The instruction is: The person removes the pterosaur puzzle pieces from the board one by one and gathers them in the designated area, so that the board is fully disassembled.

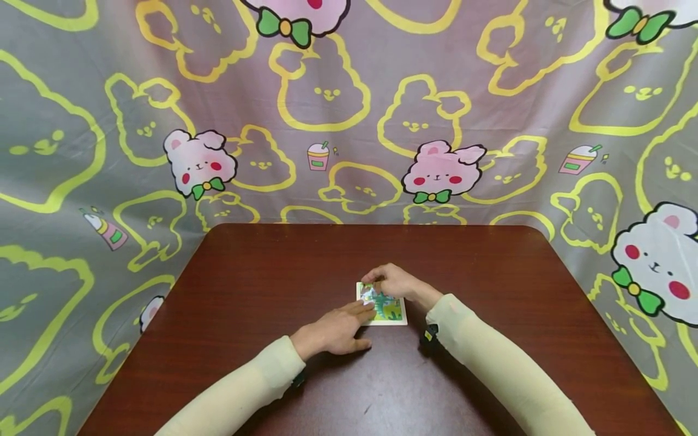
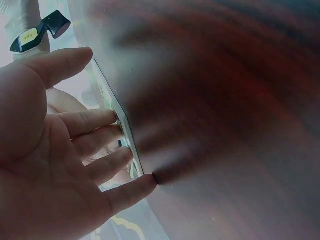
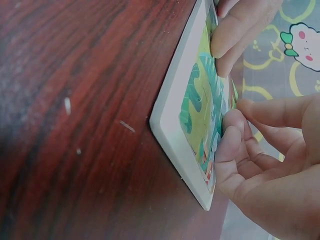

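Note:
A small white-framed picture puzzle (image 3: 167, 95) with a green and teal dinosaur scene lies flat on the table. My left hand (image 1: 338, 330) rests over its left side, fingers straight, the fingertips on the picture and at the frame's edge. In the left wrist view the thumb (image 2: 67, 65) is spread away from the board. Above the far part of the puzzle, my right hand (image 1: 397, 283) has its fingers curled. It pinches a small puzzle piece, of which a thin green edge (image 3: 234, 94) shows by the fingertips; the rest is hidden.
The brown wooden table (image 1: 262, 260) has rounded far corners. A grey curtain (image 1: 349, 139) printed with yellow outlines and bunny faces hangs behind it and along both sides. A dark wrist device (image 1: 429, 335) sits at the right sleeve.

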Demonstrator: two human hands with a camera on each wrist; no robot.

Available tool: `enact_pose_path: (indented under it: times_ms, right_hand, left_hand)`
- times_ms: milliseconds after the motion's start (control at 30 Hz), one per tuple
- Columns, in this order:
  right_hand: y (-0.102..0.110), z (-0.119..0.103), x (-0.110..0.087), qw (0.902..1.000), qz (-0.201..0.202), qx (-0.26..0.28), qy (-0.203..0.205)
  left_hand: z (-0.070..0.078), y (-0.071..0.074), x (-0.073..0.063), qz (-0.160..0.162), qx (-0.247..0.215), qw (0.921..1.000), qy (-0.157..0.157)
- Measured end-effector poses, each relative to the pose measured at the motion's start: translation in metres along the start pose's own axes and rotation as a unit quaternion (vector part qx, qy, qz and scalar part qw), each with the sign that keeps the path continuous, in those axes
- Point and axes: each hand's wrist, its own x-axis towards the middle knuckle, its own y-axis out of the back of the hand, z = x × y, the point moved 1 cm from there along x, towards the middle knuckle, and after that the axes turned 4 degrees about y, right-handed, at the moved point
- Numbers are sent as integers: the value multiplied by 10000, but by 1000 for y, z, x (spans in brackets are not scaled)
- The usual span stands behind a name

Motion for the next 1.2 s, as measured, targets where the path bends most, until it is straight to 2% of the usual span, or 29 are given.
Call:
enact_pose_path:
  times_ms: [267, 533, 833, 933, 1200]
  right_hand:
    - [0, 0, 2, 9996, 31, -225, 156]
    - [1, -1, 1, 9998, -96, -86, 116]
    - [2, -1, 2, 9987, -266, 137, 416]
    - [2, 1, 1, 9991, -158, 41, 385]
    - [0, 9, 2, 9991, 300, 299, -14]
  left_hand:
    - [-1, -2, 1, -3, 24, 10000, -46]
    - [-2, -4, 3, -48, -49, 10000, 21]
    - [-2, 0, 2, -47, -103, 9999, -8]
    - [-2, -1, 2, -78, -75, 9999, 1]
    - [-1, 0, 2, -125, -99, 9999, -6]
